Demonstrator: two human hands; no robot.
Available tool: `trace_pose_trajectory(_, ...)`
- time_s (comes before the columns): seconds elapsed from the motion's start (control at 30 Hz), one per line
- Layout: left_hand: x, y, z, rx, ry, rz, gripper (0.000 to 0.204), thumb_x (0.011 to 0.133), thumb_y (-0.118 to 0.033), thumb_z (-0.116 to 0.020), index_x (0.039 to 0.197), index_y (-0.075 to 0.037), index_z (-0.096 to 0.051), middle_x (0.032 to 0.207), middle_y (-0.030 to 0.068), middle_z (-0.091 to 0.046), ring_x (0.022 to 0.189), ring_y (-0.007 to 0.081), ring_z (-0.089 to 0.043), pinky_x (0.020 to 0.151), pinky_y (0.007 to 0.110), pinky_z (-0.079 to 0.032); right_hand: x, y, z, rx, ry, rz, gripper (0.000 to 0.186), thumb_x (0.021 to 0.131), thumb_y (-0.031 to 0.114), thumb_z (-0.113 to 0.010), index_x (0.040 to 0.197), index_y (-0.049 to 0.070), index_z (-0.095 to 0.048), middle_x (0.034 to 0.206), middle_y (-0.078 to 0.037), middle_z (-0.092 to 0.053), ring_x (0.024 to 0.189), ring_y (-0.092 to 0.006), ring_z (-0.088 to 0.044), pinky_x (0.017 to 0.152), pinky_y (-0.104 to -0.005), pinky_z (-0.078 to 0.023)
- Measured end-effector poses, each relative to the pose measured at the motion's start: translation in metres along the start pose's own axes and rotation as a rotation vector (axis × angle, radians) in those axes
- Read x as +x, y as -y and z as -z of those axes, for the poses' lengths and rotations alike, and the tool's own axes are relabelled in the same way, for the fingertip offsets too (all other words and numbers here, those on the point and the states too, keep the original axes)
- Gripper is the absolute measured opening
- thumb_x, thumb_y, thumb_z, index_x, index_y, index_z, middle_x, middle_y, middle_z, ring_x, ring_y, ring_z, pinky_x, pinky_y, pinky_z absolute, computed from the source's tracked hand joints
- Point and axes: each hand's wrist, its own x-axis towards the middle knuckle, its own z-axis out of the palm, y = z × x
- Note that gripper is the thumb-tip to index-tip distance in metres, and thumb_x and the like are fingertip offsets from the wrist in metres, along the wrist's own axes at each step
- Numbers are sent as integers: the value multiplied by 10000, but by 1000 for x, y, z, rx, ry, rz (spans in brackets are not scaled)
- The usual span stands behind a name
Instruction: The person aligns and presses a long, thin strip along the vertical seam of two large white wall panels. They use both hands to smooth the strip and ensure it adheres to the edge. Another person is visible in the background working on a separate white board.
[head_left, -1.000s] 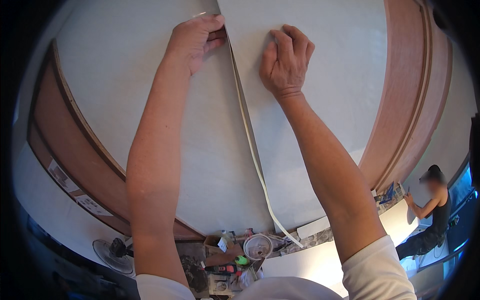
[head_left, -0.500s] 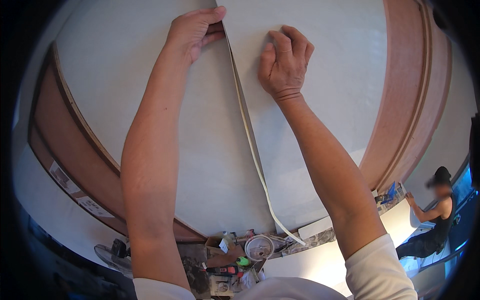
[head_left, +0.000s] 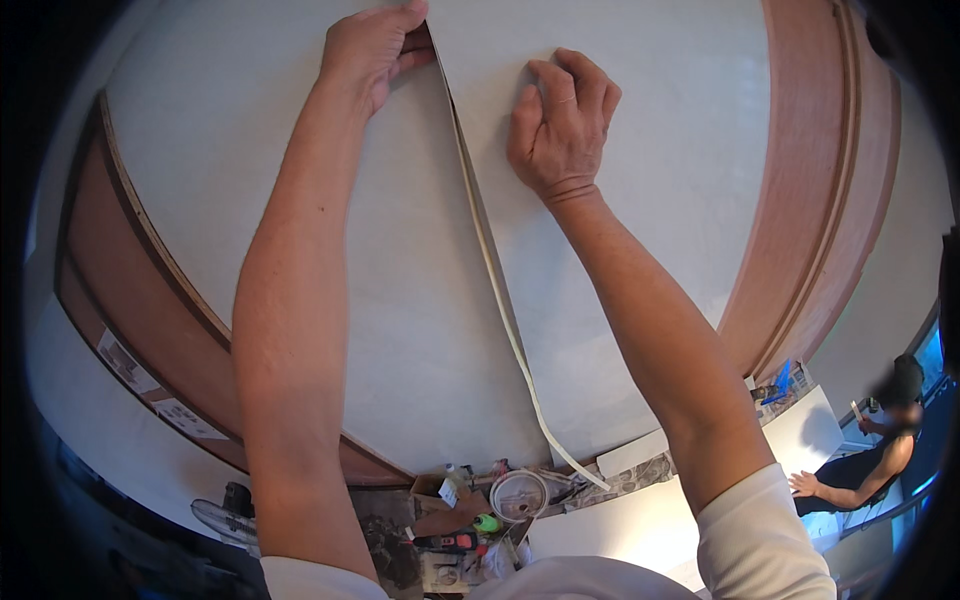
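Note:
A long pale strip (head_left: 491, 250) runs down a dark seam between two off-white sheets and curls outward at its lower end. At the seam's top, my left hand (head_left: 368, 55) is closed on the edge of the right sheet (head_left: 650, 250), thumb in front and fingers reaching into the dark gap. The left sheet (head_left: 400, 300) lies behind my left forearm. To the right of the seam, my right hand (head_left: 565, 130) rests against the right sheet, fingers bent and slightly apart, with nothing visible in them. Its fingertips are partly hidden.
Reddish-brown wooden frames (head_left: 790, 190) border the sheets. Below are a white bucket (head_left: 518, 496), a red-and-black power tool (head_left: 447, 541), a green bottle (head_left: 487, 523) and a small cardboard box (head_left: 428, 487). A fan (head_left: 222, 518) stands lower left. A co-worker (head_left: 870, 465) is at the lower right.
My left hand has shifted slightly up and left in view, still at the sheet's edge. The right hand has moved slightly left. The co-worker has leaned lower, one hand now raised with a pale stick.

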Motion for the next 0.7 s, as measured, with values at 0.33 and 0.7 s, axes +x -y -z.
trace_pose_trajectory(0.33,-34,-2,-27,39,-83,113,267,1007,-258,-656,1052,3,-687,1031,128,-717,932,215,-681,878,366,-556,1,-7,11,-31,-2,59,290,840,136,-600,1120,89,-659,1250,-175,-573,1118,-372,-490,988,-452,-421)
trace_pose_trajectory(0.7,-60,17,-32,50,-85,57,402,982,-257,-722,1222,55,-642,1127,120,-707,1033,233,-685,933,387,-570,3,-6,13,-30,-8,54,293,834,127,-605,1121,100,-655,1250,-160,-570,1115,-374,-488,984,-450,-425)
